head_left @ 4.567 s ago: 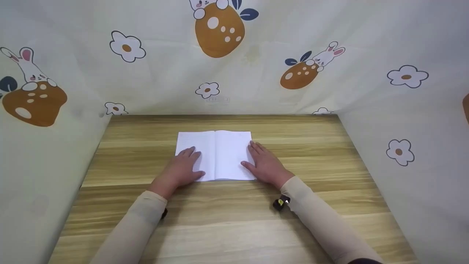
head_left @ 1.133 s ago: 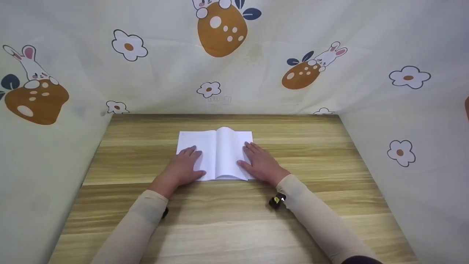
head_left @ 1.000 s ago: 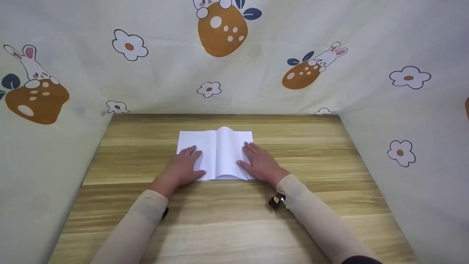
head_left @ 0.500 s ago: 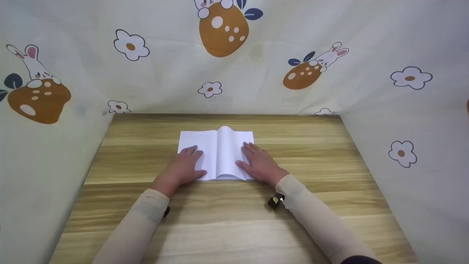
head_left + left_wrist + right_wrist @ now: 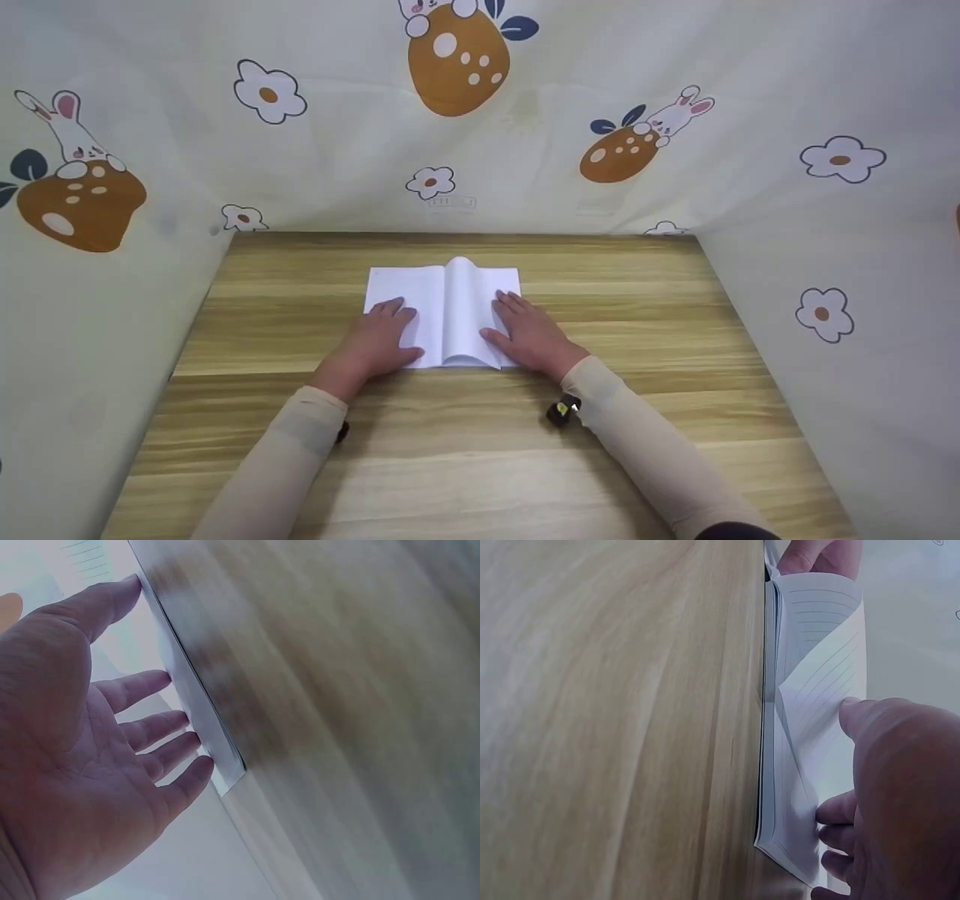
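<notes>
An open notebook (image 5: 420,285) with lined white pages lies flat on the table. My left hand (image 5: 371,341) rests on its left page, fingers spread; in the left wrist view those fingers (image 5: 154,690) touch the paper near the edge. On the right side, my right hand (image 5: 534,337) lies with extended fingers on the paper. A right-hand page (image 5: 461,315) bulges up beside the spine, between thumb and middle fold. The right wrist view shows this curved lined page (image 5: 829,682), its near corner raised, with the thumb (image 5: 851,709) against it.
The wood-grain table (image 5: 450,450) extends around the notebook. A pale curtain (image 5: 337,150) printed with rabbits and flowers closes off the back and both sides. A small black device (image 5: 561,411) sits at the right wrist.
Several seconds ago the right page lay nearly flat; now it arches up by the spine. My right hand has slid a little left across it. My left hand has stayed in place.
</notes>
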A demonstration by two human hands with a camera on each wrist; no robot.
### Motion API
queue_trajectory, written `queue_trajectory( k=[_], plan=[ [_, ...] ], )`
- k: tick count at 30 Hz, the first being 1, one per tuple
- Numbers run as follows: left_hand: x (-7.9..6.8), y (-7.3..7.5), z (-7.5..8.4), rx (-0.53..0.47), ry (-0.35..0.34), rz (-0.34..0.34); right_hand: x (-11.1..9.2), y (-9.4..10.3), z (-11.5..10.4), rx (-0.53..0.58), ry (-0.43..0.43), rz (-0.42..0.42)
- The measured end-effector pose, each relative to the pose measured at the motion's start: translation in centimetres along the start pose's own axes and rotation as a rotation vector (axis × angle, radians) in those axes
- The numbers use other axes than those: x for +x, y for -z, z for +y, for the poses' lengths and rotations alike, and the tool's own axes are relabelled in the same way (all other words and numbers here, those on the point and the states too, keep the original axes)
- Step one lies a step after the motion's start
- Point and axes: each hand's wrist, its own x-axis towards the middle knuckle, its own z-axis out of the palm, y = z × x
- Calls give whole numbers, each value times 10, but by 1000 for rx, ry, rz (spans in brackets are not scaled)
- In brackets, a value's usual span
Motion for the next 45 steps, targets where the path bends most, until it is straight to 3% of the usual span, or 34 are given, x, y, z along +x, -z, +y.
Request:
queue_trajectory(
  k=[4,11,17,22,28,45],
  plan=[
    [0,1,4,-50,-25,35,0,-1,0,1,-6,-6],
    [5,5,23,-120,-273,176,2,-4,2,-12,24,27],
    [7,3,41,-99,-375,168,1,-3,-1,-14,35,28],
    [12,-1,47,-40,-401,205,1,-2,0,-12,37,32],
    [15,-5,48,-3,-367,201,0,-3,1,-11,32,33],
    [7,-1,45,23,-395,223,-15,4,8,39,32,34]
  ],
)
